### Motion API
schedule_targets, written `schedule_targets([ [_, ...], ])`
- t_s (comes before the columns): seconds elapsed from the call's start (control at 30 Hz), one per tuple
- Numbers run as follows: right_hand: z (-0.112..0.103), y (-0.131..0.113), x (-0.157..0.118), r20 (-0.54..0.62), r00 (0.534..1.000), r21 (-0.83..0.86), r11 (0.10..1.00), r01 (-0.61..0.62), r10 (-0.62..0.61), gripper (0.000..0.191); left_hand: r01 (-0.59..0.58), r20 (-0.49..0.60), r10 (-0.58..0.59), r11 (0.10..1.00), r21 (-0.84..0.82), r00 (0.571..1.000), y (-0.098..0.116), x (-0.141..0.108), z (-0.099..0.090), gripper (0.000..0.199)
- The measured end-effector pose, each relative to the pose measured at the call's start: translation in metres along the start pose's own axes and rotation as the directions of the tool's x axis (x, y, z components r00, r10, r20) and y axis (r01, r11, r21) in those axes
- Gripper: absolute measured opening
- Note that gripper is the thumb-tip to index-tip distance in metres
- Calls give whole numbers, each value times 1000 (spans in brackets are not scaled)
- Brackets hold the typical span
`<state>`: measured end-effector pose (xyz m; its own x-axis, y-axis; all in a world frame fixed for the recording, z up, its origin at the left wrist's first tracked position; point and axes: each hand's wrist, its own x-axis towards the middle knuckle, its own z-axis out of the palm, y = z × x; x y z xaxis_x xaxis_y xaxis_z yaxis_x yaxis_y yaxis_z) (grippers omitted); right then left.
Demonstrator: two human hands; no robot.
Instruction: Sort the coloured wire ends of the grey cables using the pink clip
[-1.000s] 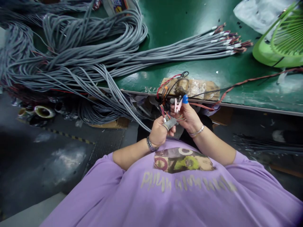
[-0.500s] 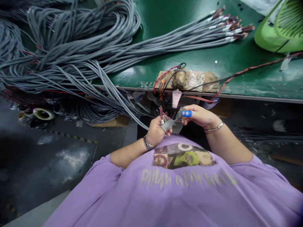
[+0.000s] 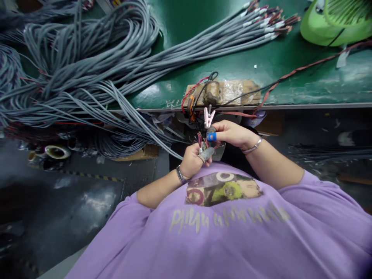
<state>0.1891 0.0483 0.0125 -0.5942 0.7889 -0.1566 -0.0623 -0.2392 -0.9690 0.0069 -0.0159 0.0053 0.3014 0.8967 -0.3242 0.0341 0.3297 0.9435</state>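
Note:
My left hand (image 3: pixel 192 162) is closed around the end of a grey cable (image 3: pixel 171 152), close to my shirt; a grey cover wraps its thumb. Thin coloured wires (image 3: pixel 199 138) fan out of the cable end above that fist. My right hand (image 3: pixel 232 133), with a blue band and a grey cover on its digits, pinches just above the wires. What lies between its fingertips is hidden. Several loose red and green wire ends (image 3: pixel 217 145) stick out to the right under it. A pink clip (image 3: pixel 208 117) hangs just above the right fingertips.
On the green table (image 3: pixel 293 91) lie a big bundle of grey cables (image 3: pixel 95 66) and its stripped ends (image 3: pixel 270 23). A wooden board (image 3: pixel 252 93) with a metal cylinder (image 3: pixel 212 91) sits on the front edge. A green fan (image 3: pixel 316 29) stands at right, its cord twisted with red.
My right hand has moved left and slightly up, from the wires' right side to above them. The wires once stretched between both hands now spread loose. The pink clip has turned. The view has shifted slightly.

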Motion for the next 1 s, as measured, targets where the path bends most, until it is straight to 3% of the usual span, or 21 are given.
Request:
schedule_targets([
  [0.2,15,3,1,15,1000,36,999,-1,1,43,108,117,-114,993,54,987,9,0,1,44],
  [0.33,7,12,-6,-118,990,225,973,-46,74,56,85,40,-84,996,-24,996,6,0,1,44],
  [0.43,1,19,-15,-130,985,335,940,-62,112,64,63,-45,-67,994,-90,997,3,2,2,45],
  [0.63,14,18,-21,-218,975,213,977,2,46,44,30,-81,-39,993,-110,996,0,5,3,45],
  [0.83,27,15,-9,-221,975,163,987,-2,39,45,-16,-42,14,998,-65,999,-2,2,-1,43],
  [1.0,30,19,-6,-277,960,217,975,37,25,44,-48,-161,30,993,-109,986,-4,-1,-2,45],
])
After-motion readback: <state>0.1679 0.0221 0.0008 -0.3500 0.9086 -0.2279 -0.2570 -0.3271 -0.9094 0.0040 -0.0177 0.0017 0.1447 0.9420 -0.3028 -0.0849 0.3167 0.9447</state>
